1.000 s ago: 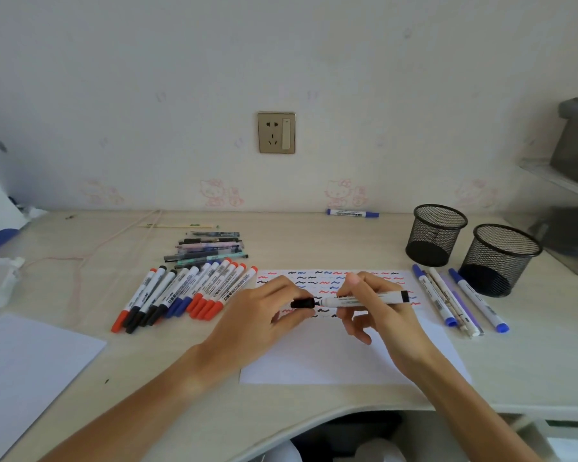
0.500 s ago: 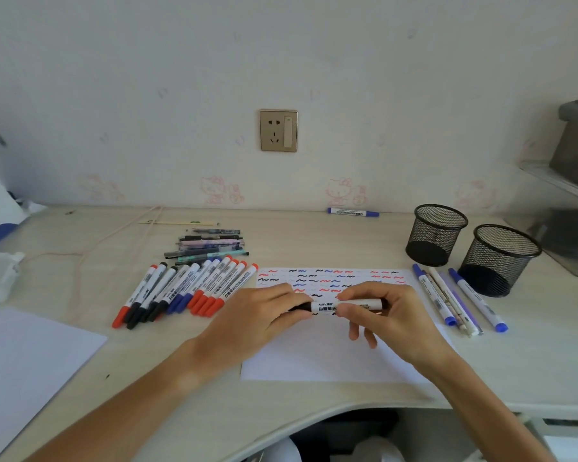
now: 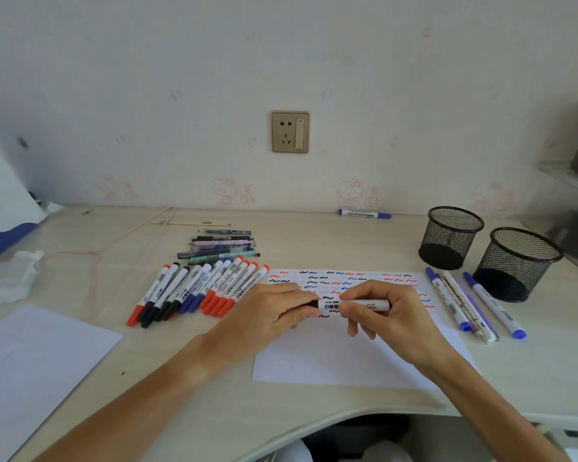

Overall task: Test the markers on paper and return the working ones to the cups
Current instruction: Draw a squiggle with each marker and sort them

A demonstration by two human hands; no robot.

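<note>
Fingers (image 3: 349, 306) of both your hands pinched one marker (image 3: 364, 305) over the paper (image 3: 347, 358).
It lay crosswise, black cap in your left hand (image 3: 271, 311); cups (image 3: 451, 236) stood nearer your right hand (image 3: 381, 311).

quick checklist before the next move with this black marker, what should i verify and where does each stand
1. Grip: left hand holds the black cap end and right hand holds the barrel of the black marker: ok.
2. Cap fully seated: the joint is hidden under the fingers: cannot tell.
3. Test mark made: black squiggles show on the test paper below the marker: ok.
4. Cups ready: both mesh cups stand upright with open mouths: ok.
5. Path to the cups: loose pens lie in front of them, so lift over: ok.
</note>
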